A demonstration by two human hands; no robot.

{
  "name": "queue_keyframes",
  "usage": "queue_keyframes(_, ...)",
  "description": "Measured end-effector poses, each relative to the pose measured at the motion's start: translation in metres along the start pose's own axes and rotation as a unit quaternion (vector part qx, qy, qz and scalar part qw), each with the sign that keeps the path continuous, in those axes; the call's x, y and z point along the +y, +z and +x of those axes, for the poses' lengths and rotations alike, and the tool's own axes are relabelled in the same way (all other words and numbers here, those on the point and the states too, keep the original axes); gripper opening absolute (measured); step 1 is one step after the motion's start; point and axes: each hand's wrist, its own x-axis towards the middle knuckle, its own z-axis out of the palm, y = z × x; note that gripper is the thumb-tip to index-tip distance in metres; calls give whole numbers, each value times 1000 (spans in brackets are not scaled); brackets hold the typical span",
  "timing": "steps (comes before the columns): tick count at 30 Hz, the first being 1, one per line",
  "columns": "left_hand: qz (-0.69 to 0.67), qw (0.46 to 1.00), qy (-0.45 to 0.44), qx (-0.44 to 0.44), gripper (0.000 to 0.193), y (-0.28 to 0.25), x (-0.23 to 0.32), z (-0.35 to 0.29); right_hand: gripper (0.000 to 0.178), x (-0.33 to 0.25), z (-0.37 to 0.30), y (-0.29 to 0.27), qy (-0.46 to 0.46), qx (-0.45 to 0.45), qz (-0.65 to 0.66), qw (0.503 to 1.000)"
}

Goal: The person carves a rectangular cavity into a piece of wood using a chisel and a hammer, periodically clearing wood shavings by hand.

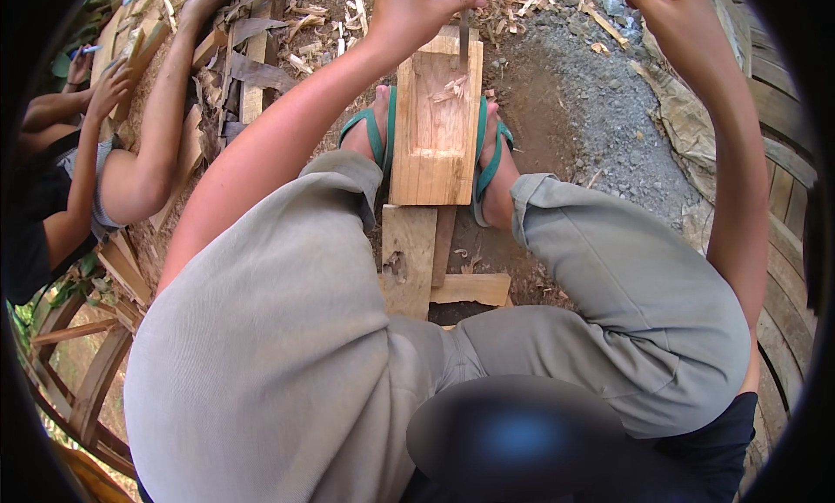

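At the top edge my left hand [416, 11] is closed around the blue handle of a chisel [464, 39]. The blade points down into the hollow of a light wooden block [432, 179]. Pale shavings [451, 90] lie loose in that hollow. Between my feet, which wear green sandals, the block is held on a wooden support [409, 255]. My right hand [668, 0] is raised at the top right, fingers curled; the picture's edge cuts it off, so whatever it grips is hidden.
Wood chips [522, 0] and scrap boards [254, 59] litter the ground ahead and to the left. Another person sits at the far left, a bare leg [165, 112] and hands showing. Grey gravel [600, 86] and a slatted wooden structure [780, 164] are on the right.
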Motion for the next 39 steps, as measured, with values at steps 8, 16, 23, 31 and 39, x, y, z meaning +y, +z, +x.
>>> queue_keyframes(8, 62, 997, 2, 39, 32, -7, -2, -6, 38, 8, 7, 13, -55, 18, -39, 998)
queue_keyframes(16, 75, 997, 20, 26, 32, -1, -4, -3, 37, 2, 16, -1, 6, -49, -62, 997)
queue_keyframes(23, 113, 993, 1, 18, 32, -6, -4, -3, 37, 0, 7, 12, -65, -4, -77, 995)
queue_keyframes(31, 76, 997, -5, 7, 32, 1, 1, -6, 36, 3, 7, 3, -16, -13, -61, 998)
queue_keyframes(39, 173, 983, 41, -38, 48, 4, -31, -12, 38, -2, 21, 2, 42, -103, -74, 991)
